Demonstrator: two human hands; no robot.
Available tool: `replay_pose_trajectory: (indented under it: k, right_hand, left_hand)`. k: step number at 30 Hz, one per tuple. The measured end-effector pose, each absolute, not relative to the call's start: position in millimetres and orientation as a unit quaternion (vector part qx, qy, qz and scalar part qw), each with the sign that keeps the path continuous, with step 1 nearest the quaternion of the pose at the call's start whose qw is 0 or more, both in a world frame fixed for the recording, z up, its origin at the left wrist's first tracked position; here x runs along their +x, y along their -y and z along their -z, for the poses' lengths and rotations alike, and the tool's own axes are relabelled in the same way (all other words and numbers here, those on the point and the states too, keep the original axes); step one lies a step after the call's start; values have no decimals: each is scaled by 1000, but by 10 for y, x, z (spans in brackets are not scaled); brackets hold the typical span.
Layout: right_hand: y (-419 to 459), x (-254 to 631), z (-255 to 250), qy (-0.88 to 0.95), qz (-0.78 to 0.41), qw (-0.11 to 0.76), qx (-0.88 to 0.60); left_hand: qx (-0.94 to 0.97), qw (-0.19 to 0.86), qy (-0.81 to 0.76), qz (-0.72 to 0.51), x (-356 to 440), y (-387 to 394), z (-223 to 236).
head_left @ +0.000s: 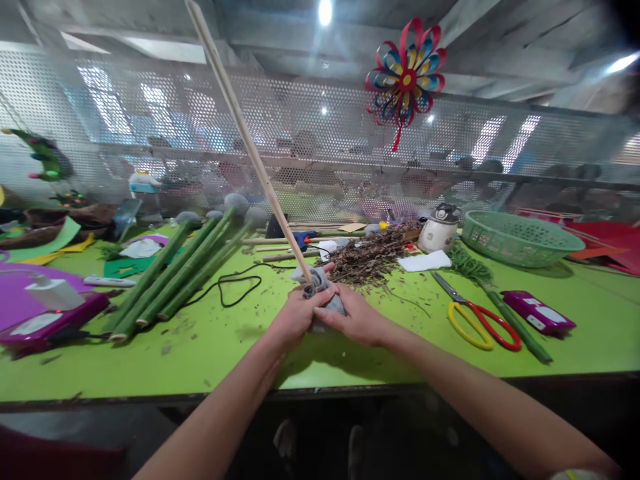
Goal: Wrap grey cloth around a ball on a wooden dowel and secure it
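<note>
My left hand (296, 315) and my right hand (355, 315) are both closed around a grey lump (334, 304) at the lower end of a long bamboo stick (245, 133). The stick slants up and to the left, past the top of the view. Both hands rest just above the green table (210, 347), near its front middle. Whether the grey lump is cloth or clay is unclear.
Several green bamboo poles (175, 277) lie at the left beside a black cable (235, 287). A pile of brown twigs (370, 257) sits behind my hands. Scissors (475, 320), a purple box (537, 312), a green basket (520, 237) and a white pot (439, 228) are at the right. A paper pinwheel (406, 77) hangs above.
</note>
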State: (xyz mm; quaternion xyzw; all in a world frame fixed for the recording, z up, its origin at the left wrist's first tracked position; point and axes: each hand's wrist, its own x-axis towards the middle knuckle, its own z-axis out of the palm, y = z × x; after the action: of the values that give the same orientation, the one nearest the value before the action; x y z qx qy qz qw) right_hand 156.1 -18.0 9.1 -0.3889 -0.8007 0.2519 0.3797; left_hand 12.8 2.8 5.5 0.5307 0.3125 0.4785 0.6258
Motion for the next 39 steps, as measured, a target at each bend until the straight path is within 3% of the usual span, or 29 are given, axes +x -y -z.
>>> replay_pose_trajectory:
  k: [11, 25, 29, 34, 39]
  right_hand:
    - [347, 1396, 93, 728, -127, 436, -514]
    - [236, 1233, 105, 705, -248, 466, -474]
    - [191, 1339, -45, 727, -279, 444, -442]
    - [104, 1622, -340, 680, -176, 504, -503]
    - [113, 1654, -464, 708, -320, 482, -406]
  left_hand:
    - [589, 565, -329, -475, 241, 33, -28]
    - [549, 481, -459, -506, 195, 6, 126]
    - [530, 525, -394, -536, 218, -2, 9]
    - [473, 590, -344, -557, 205, 35, -188]
    - [436, 664, -287, -535, 238, 179, -359]
